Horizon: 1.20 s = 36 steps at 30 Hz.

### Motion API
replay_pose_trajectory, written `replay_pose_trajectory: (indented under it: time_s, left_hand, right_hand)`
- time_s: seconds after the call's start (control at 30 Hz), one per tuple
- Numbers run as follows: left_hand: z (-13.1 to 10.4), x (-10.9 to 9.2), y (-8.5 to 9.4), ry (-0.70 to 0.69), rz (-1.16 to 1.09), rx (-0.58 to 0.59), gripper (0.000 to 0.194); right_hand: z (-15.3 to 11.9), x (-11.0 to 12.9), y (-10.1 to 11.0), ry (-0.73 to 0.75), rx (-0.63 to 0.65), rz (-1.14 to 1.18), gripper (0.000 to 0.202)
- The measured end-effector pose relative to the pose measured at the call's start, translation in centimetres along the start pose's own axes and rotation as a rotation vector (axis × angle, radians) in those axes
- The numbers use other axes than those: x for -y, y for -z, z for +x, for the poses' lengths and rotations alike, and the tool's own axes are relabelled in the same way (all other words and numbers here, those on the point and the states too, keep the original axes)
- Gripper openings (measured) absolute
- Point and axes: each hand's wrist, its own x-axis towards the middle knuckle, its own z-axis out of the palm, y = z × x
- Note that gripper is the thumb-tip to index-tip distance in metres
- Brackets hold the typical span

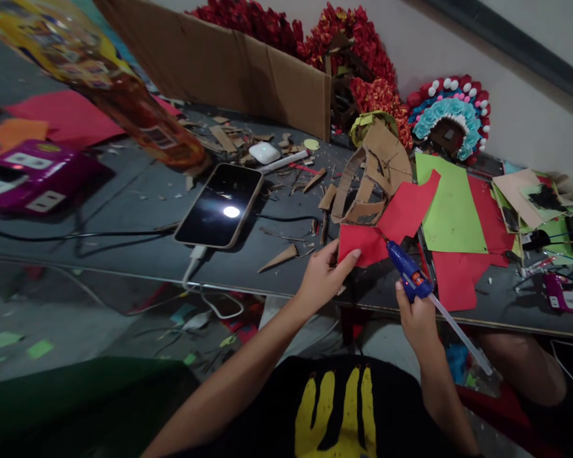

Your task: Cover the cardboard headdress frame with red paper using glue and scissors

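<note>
Pinched in my left hand (325, 272) is the lower left corner of a red paper piece (408, 207), thumb on top. That paper lies against a cut cardboard frame (386, 159) with curved openings. My right hand (416, 312) is wrapped round a blue glue gun (407, 267), a long clear glue stick coming out of its back. The gun's nozzle touches or hovers just over the red paper; I cannot tell which. Right of it lie a light green sheet (451, 207) and more red paper (458, 277).
A phone (219, 207) with a charging cable, a white case (264, 152), cardboard scraps and a tilted bottle (138, 108) are on the dark table (138, 197). Behind stand a cardboard panel (239, 67) and red flowers (363, 51). A person's leg (525, 366) shows at right.
</note>
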Motion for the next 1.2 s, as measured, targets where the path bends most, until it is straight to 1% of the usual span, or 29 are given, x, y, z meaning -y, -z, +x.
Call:
replay_pose_trajectory:
  time_s: [0.13, 0.23, 0.43, 0.57, 0.8, 1.07, 1.2]
  left_hand:
    - [0.0, 0.0, 0.0, 0.033, -0.048, 0.000, 0.042]
    - [0.0, 0.0, 0.0, 0.028, -0.056, -0.011, 0.042]
    - [0.1, 0.0, 0.0, 0.032, -0.108, -0.027, 0.040]
    - [0.2, 0.0, 0.0, 0.042, -0.132, -0.037, 0.040]
    - [0.2, 0.0, 0.0, 0.033, -0.163, -0.038, 0.037]
    - [0.3, 0.2, -0.1, 0.012, -0.184, -0.052, 0.045]
    - [0.3, 0.1, -0.1, 0.006, -0.184, -0.048, 0.041]
  right_hand:
    - [-0.3, -0.3, 0.1, -0.029, 0.020, -0.025, 0.036]
    - [-0.4, -0.5, 0.2, -0.051, 0.039, -0.044, 0.038]
    - [-0.5, -0.7, 0.4, -0.067, 0.019, -0.026, 0.034]
    - [-0.5, -0.9, 0.6, -0.079, 0.012, -0.037, 0.035]
    - [-0.2, -1.2, 1.1, -0.047, -0.016, -0.051, 0.033]
    - [0.0, -1.3, 1.4, -0.037, -0.029, -0.102, 0.032]
    - [0.0, -1.3, 1.4, -0.037, -0.034, -0.134, 0.034]
